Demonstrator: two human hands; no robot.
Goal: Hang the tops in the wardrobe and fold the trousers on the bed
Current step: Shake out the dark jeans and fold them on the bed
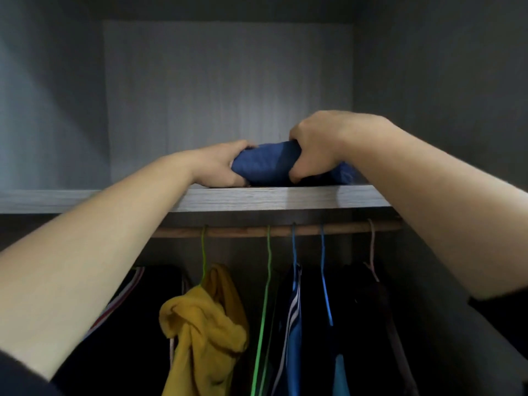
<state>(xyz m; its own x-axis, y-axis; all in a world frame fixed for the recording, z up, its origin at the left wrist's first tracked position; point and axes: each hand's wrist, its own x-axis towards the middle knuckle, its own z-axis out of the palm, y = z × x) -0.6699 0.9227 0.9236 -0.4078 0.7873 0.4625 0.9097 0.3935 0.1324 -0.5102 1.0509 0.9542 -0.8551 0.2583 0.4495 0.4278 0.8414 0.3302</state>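
Observation:
A folded blue garment [264, 165] rests on the grey upper shelf [257, 198] of the wardrobe. My left hand [220, 164] grips its left end and my right hand [317, 150] grips its right side, with fingers wrapped around the cloth. Whether it is a top or trousers I cannot tell. Below the shelf a wooden rail [285, 231] carries hangers with a yellow top [203, 332], a blue striped top [294, 324] and dark clothes [360, 324].
A bare green hanger [265, 295] hangs between the yellow and blue tops. More dark clothing with striped trim [134, 292] hangs at the left. The upper shelf compartment has grey walls at the back and both sides.

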